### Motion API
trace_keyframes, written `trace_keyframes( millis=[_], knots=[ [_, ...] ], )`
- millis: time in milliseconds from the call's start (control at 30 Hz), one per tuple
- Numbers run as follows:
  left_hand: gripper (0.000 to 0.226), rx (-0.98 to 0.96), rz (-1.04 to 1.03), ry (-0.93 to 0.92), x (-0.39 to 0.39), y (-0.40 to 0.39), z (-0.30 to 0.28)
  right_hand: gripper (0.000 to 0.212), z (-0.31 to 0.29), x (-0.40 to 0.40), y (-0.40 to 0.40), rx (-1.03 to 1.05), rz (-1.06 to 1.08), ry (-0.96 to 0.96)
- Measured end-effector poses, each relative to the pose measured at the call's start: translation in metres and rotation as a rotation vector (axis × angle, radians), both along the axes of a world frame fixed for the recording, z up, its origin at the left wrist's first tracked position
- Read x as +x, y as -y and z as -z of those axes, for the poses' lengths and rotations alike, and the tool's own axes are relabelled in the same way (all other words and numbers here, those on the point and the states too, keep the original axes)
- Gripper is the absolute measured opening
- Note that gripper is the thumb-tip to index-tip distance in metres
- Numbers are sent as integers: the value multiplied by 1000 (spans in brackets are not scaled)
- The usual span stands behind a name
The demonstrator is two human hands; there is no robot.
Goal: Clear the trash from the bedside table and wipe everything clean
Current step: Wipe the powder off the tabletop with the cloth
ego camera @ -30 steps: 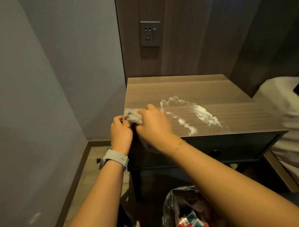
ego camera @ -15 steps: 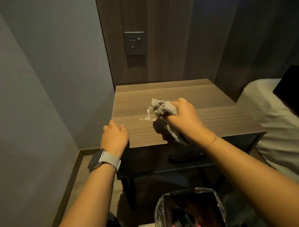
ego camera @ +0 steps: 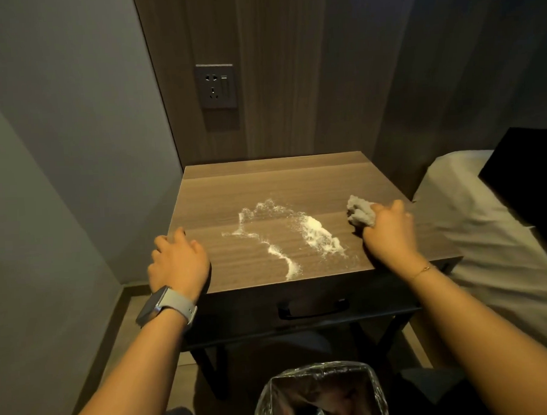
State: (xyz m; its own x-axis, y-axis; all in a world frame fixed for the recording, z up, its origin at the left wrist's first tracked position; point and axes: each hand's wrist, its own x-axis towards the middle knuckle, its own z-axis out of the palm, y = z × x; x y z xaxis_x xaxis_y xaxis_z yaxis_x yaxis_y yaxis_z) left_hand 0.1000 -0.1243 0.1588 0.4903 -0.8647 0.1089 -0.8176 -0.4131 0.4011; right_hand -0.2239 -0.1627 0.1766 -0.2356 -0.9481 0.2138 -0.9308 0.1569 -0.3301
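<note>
The wooden bedside table (ego camera: pixel 265 182) fills the middle of the view. White powder (ego camera: pixel 317 233) is smeared across its top in curved streaks. My right hand (ego camera: pixel 389 230) grips a crumpled grey cloth (ego camera: pixel 358 214) and presses it on the table's right side, just right of the powder. My left hand (ego camera: pixel 179 263), with a watch on the wrist, rests with relaxed fingers over the table's front left corner and holds nothing.
A bin lined with a clear bag (ego camera: pixel 321 393) stands on the floor below the table front, with trash inside. A white bed (ego camera: pixel 492 229) adjoins the table on the right. A wall socket (ego camera: pixel 216 86) sits above. The drawer handle (ego camera: pixel 312 309) faces me.
My right hand has carried the cloth from the table's left edge, across the middle, to the right side. My left hand let go of the cloth and settled on the front left corner.
</note>
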Motion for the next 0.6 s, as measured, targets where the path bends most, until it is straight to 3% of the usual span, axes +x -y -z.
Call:
trace_keyframes(
  millis=[133, 200, 267, 400, 500, 600],
  knots=[
    [39, -22, 38, 52, 2, 4, 2, 32, -7, 26, -9, 63, -280, 261],
    [33, -64, 141, 102, 4, 9, 2, 24, -15, 13, -5, -4, -268, 384],
    [28, -126, 260, 73, 5, 14, 0, 16, -25, -20, 7, -98, -154, 343],
    [32, -211, 294, -86, 14, 22, -2, 16, -21, -77, 17, -34, 21, 147],
    [34, -186, 305, -46, 16, 24, 3, 29, -1, -58, 11, -22, 91, 69],
    [36, -168, 315, -11, 15, 27, 4, 37, 4, -11, -1, -23, -28, 135]
  ],
)
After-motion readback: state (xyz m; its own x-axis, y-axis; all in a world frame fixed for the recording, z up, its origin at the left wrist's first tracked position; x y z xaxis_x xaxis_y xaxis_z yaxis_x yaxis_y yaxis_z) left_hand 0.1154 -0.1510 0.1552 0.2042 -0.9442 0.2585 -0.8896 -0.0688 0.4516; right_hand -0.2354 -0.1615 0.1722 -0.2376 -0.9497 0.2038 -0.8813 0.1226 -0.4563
